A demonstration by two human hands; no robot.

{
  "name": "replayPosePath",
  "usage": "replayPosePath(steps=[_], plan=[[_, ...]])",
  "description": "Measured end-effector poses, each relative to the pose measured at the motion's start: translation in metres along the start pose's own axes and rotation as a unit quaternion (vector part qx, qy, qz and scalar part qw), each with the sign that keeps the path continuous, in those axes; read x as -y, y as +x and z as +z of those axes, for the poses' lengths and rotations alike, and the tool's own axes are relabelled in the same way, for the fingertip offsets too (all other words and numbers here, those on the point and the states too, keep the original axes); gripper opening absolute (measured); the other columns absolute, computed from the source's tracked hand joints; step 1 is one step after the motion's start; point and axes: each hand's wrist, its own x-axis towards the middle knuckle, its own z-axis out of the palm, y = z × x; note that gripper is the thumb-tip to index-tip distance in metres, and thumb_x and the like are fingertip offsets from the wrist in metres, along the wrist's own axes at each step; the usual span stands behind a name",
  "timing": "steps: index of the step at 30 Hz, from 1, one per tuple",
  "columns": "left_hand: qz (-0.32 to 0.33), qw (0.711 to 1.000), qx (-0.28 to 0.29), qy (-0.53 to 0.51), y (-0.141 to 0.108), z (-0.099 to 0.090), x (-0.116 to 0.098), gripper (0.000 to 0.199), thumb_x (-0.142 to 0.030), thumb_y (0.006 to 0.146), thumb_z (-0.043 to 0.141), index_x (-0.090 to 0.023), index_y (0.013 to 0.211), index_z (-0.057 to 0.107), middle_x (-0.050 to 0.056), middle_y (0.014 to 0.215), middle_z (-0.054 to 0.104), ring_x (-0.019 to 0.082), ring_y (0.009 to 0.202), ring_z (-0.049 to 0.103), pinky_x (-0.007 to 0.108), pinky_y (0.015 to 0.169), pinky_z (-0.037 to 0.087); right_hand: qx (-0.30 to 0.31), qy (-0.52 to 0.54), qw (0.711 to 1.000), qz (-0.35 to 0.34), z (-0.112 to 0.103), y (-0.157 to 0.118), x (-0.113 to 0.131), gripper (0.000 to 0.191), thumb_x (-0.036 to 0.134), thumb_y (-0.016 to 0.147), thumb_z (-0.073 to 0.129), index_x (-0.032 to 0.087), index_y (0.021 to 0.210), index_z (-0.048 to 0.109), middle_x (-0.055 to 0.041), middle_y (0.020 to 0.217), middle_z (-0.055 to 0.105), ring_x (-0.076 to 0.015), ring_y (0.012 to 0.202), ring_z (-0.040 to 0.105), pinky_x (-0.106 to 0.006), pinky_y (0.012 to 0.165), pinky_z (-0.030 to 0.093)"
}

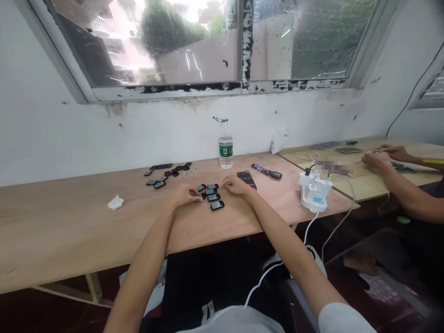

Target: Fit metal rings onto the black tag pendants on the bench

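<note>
Several small black devices with grey screens [217,205] lie in a loose cluster on the wooden table, between my two hands. My left hand [185,195] is at the cluster's left side, with its fingers closed on the edge of one small black device [203,196], which they partly cover. To the right of the cluster, my right hand [235,185] has its fingertips pinched together just above the table. Whatever is between them is too small to make out. A phone with a lit dark screen [247,180] lies beside my right hand, partly hidden by it.
Behind the cluster are black casing parts [177,170] and small white pieces [189,173]. A water bottle [225,150] stands near the wall. A wrapped bar [261,169], a dark oval object [275,175], a white power strip [314,194] and crumpled tissue [115,202] are around. Another person's hands [378,159] work at right.
</note>
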Motion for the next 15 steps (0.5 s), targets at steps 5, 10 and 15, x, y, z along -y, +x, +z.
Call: replayPosePath(steps=[5,10,15], plan=[[0.003,0.996,-0.09,0.004,0.002,0.003,0.007,0.044,-0.064,0.088,0.077,-0.023,0.08,0.087,0.008,0.081,0.081,0.022,0.073,0.069,0.03,0.065,0.049,0.026,0.006,1.0,0.01,0.0,-0.002,0.002,0.027,0.004,0.085,0.066,0.022,0.092,0.085,-0.0076,0.107,0.086,-0.0254,0.102,0.078,-0.039,0.102,0.061],[0.009,0.997,-0.074,0.018,0.017,0.007,0.005,0.039,-0.055,0.095,0.07,-0.021,0.088,0.088,0.008,0.09,0.083,0.022,0.076,0.07,0.031,0.071,0.054,0.026,-0.029,0.999,0.028,0.0,-0.001,0.0,0.027,0.001,0.085,0.064,0.018,0.09,0.085,-0.009,0.102,0.086,-0.0248,0.095,0.079,-0.035,0.092,0.061],[0.041,0.997,-0.003,0.058,0.052,0.014,-0.011,0.023,-0.036,0.094,0.071,-0.023,0.091,0.089,0.008,0.103,0.084,0.028,0.101,0.074,0.034,0.09,0.058,-0.023,-0.077,0.996,0.05,-0.002,-0.001,-0.003,0.032,0.002,0.092,0.059,0.017,0.102,0.085,-0.0111,0.112,0.084,-0.0244,0.105,0.076,-0.034,0.1,0.058]])
